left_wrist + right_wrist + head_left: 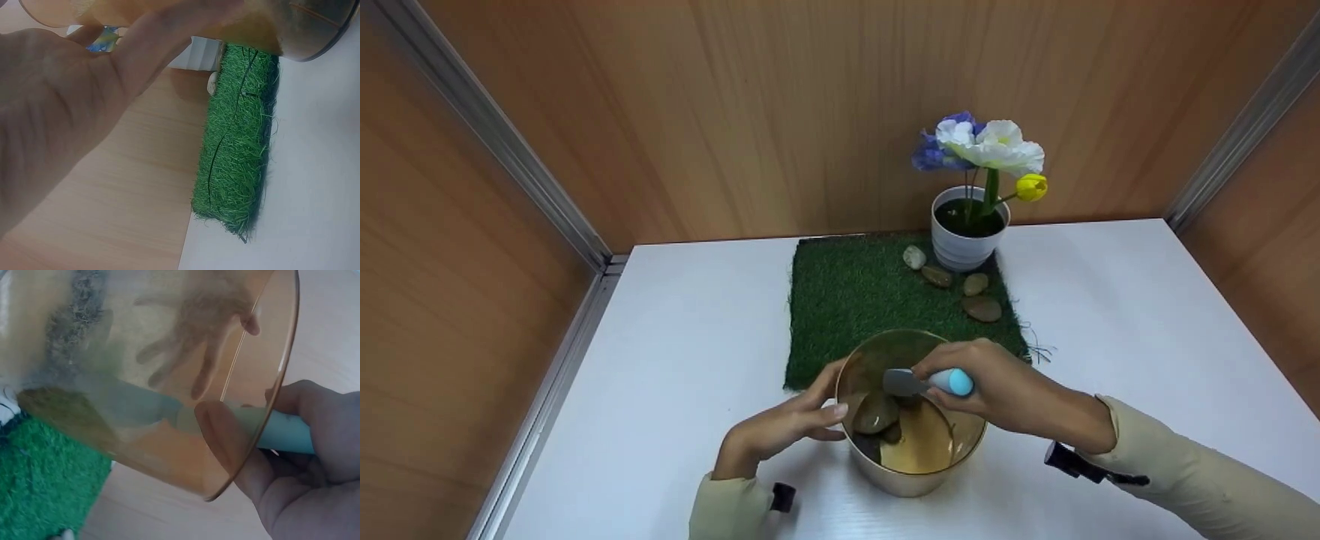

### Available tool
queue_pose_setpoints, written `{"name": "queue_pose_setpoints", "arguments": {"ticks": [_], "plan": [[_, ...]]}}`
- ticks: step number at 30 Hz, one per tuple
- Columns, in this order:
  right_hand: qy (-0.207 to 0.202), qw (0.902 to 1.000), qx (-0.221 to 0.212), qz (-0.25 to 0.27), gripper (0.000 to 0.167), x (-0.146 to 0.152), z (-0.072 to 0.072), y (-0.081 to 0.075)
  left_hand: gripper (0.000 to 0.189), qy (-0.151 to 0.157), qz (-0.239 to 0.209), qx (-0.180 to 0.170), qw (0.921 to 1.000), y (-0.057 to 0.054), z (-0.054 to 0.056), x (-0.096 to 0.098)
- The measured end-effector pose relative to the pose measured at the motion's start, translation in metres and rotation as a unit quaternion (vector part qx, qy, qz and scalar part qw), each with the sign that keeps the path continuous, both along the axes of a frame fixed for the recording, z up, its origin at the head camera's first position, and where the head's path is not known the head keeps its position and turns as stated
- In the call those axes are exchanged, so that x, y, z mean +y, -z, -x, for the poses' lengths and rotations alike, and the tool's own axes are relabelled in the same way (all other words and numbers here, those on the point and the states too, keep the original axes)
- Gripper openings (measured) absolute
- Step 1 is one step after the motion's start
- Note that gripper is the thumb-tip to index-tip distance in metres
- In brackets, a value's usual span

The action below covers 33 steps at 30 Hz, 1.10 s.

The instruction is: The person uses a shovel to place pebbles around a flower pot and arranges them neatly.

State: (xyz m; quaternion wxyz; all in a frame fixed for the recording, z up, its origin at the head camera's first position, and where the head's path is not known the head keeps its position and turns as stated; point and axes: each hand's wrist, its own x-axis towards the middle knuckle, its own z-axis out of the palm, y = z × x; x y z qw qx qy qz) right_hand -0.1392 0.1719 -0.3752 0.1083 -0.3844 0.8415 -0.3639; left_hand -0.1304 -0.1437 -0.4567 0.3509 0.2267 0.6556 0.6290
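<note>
An amber see-through container [901,480] stands on the white table, with smooth dark stones [876,412] at its bottom left. My left hand [791,420] rests on the container's left side, thumb by the rim. Through the amber wall [169,455] in the right wrist view, the left hand's fingers [208,365] look spread and straight. Over the opening, my right hand [997,386] grips a small trowel by its pale blue handle [952,382]. The grey trowel blade [901,382] reaches inside, above the stones.
Behind the container lies a green turf mat [847,292], its front edge partly hidden by the container. A white pot [966,251] with artificial flowers [997,146] stands at its back right corner. Several loose stones [982,308] lie near the pot. Wooden panels [780,112] surround the table [697,322].
</note>
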Motion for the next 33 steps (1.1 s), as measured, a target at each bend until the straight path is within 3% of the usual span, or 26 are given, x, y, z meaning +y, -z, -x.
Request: {"name": "queue_pose_setpoints", "arguments": {"ticks": [5,8,19,33], "plan": [[-0.054,0.9946,0.083,-0.030,0.026,-0.003,-0.005,0.002,0.078,-0.001,0.004,0.008,1.0000,0.000,0.001,0.000],[-0.070,0.9921,0.094,-0.044,0.029,-0.006,-0.004,0.006,0.080,-0.002,0.009,0.009,0.9999,0.000,0.001,0.000],[-0.077,0.9921,0.030,-0.094,0.030,-0.017,0.007,0.012,0.079,0.002,0.002,0.003,1.0000,0.000,0.002,0.001],[-0.087,0.9927,-0.026,-0.079,0.022,-0.008,0.011,0.004,0.080,-0.004,0.009,0.001,1.0000,-0.001,-0.001,0.000]]}}
